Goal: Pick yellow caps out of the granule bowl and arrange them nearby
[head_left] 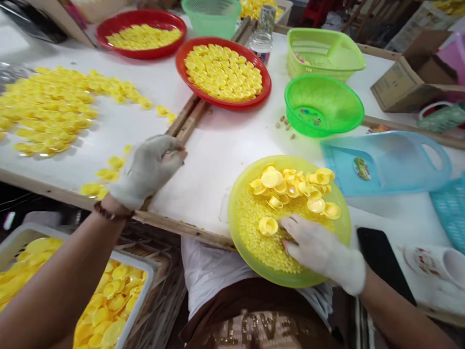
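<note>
- My right hand (319, 249), in a white glove, reaches into the yellow basin (290, 280) at the near edge of the table (210, 160). Thumb and forefinger stand parted at the pale yellow pellets (250, 230).
- One yellow cup (268, 226) sits on the pellets, just left of the right fingertips. A cluster of similar cups (271, 178) lies on the far side of the same basin.
- My left hand (147, 167), also gloved, is positioned beside the wooden strip (187, 118), well apart from the right. Its fingers are curled; I cannot tell whether they grip anything.
- Yellow pieces (54, 106) are spread on the table, far left.
- A red tray (267, 87) filled with yellow pieces rests at the far centre.
- A green basin (301, 121) stands far right; a blue scoop (399, 165) lies nearer.
- A black phone (385, 261) lies right of the yellow basin.
- A crate (140, 261) of yellow pieces is positioned near left, below the table edge.
</note>
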Demonstrator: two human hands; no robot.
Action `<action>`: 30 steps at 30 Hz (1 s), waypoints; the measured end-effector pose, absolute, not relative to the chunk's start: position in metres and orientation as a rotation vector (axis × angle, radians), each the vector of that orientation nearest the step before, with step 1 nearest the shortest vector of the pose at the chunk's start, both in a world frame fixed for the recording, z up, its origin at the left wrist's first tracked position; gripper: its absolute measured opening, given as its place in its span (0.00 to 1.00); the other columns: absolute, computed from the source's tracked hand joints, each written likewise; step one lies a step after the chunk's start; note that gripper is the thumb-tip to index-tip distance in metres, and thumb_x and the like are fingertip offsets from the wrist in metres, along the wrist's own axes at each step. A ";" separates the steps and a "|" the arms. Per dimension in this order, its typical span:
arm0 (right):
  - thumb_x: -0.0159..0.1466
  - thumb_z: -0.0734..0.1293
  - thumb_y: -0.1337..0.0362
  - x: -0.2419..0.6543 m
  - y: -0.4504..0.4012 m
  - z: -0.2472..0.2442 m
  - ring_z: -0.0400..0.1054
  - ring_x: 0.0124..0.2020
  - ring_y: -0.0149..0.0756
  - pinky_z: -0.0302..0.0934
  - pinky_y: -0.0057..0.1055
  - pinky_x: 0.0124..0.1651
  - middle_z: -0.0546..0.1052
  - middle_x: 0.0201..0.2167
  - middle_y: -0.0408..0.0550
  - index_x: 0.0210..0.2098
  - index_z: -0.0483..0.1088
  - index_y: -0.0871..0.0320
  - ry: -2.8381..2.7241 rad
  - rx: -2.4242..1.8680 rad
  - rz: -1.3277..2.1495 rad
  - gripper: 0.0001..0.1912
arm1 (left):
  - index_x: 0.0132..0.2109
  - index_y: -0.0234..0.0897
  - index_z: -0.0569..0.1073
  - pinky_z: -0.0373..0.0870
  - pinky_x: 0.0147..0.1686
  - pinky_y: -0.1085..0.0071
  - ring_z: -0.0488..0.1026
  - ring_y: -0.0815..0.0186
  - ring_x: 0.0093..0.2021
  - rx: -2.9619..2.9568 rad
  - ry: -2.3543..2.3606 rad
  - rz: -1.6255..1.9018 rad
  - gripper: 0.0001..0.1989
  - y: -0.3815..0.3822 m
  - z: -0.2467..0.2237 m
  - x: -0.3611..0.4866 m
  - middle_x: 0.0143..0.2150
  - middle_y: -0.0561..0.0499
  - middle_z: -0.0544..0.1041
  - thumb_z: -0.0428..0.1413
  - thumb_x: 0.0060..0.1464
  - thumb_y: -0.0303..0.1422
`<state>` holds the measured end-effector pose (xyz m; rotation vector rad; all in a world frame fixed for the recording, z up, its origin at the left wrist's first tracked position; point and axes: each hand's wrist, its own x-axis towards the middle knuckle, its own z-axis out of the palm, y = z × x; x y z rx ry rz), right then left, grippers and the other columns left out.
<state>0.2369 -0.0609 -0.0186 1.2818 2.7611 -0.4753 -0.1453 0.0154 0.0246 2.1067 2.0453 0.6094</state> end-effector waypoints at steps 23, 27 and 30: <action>0.63 0.64 0.69 0.236 -0.064 -0.006 0.73 0.35 0.40 0.67 0.37 0.38 0.76 0.36 0.48 0.42 0.70 0.56 2.675 1.402 -0.671 0.08 | 0.43 0.38 0.72 0.62 0.45 0.57 0.71 0.58 0.42 2.414 1.399 0.527 0.10 -0.065 -0.017 0.013 0.42 0.47 0.77 0.57 0.57 0.38; 0.63 0.61 0.73 0.231 -0.064 -0.011 0.72 0.37 0.38 0.66 0.37 0.44 0.76 0.37 0.47 0.40 0.69 0.56 2.661 1.271 -0.806 0.09 | 0.44 0.38 0.72 0.63 0.46 0.57 0.72 0.57 0.43 2.413 1.390 0.482 0.10 -0.064 -0.014 0.013 0.44 0.48 0.77 0.57 0.55 0.34; 0.64 0.61 0.74 0.232 -0.057 -0.001 0.71 0.38 0.37 0.65 0.36 0.45 0.76 0.36 0.46 0.39 0.68 0.57 2.739 1.264 -0.893 0.08 | 0.45 0.38 0.73 0.63 0.47 0.56 0.72 0.57 0.44 2.419 1.390 0.505 0.11 -0.063 -0.013 0.012 0.44 0.48 0.77 0.58 0.54 0.32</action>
